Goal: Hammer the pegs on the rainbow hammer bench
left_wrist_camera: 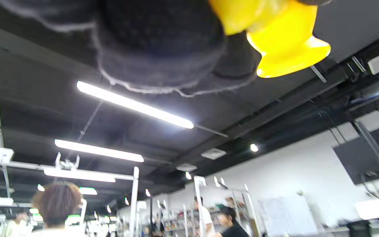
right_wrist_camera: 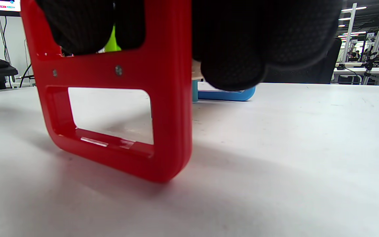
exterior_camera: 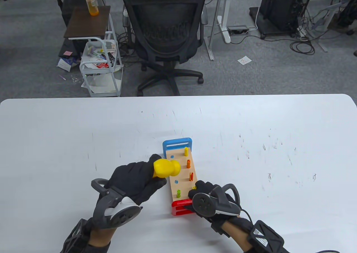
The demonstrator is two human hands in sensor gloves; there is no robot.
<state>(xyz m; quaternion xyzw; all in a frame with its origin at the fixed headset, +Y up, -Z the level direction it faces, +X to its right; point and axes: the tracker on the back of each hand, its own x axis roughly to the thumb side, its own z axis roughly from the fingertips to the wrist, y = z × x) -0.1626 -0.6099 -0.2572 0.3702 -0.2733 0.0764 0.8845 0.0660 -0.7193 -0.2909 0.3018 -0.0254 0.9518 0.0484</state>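
Your left hand [exterior_camera: 136,180] grips a yellow hammer [exterior_camera: 166,168], head raised above the bench [exterior_camera: 182,177] near the middle of the white table [exterior_camera: 55,141]. The wooden bench has blue and red ends, with coloured pegs standing up. Your right hand [exterior_camera: 209,198] holds its red end [right_wrist_camera: 110,98], likely steadying it.

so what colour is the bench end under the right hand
Red end frame, clearest in the right wrist view.

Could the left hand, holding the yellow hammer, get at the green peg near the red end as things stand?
Probably yes. The left hand holds the hammer above the bench, and the green peg stands uncovered; the right hand grips the red end just beside it, so clearance looks tight.
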